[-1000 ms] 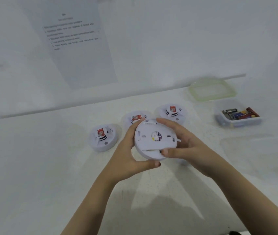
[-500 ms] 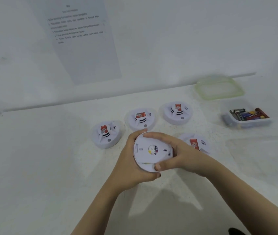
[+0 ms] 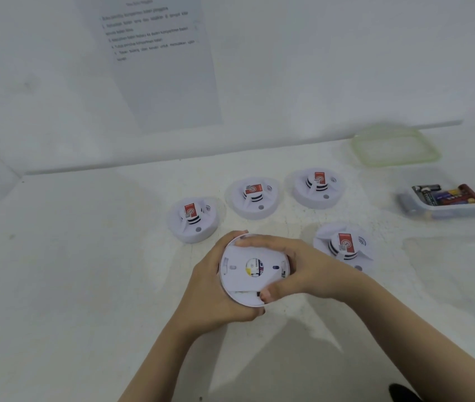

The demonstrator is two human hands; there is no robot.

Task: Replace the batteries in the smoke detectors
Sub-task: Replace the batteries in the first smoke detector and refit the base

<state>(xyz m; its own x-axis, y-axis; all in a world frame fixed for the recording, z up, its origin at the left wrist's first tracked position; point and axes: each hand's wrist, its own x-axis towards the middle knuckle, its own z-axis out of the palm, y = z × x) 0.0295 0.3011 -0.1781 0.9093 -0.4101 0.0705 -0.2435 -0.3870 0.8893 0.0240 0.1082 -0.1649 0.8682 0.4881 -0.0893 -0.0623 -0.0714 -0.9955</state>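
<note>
A round white smoke detector (image 3: 245, 278) is held back side up, just above the white table. My left hand (image 3: 216, 294) grips its left and lower rim. My right hand (image 3: 297, 271) grips its back plate, fingers over the top edge and thumb at the lower edge. A small round opening in the plate shows coloured parts inside. Several more white detectors with red stickers stand face up behind: one at the left (image 3: 193, 219), one in the middle (image 3: 254, 197), one further right (image 3: 318, 187), one beside my right hand (image 3: 345, 246).
A clear plastic box (image 3: 444, 211) with batteries sits at the right. Its green-rimmed lid (image 3: 395, 146) lies behind it by the wall. A printed instruction sheet (image 3: 158, 59) hangs on the wall. A clear plastic sheet (image 3: 456, 262) lies at the right.
Both hands have lowered the detector toward the table and nearer to me, and my right hand has shifted round its back plate. The detector beside my right hand has come into view.
</note>
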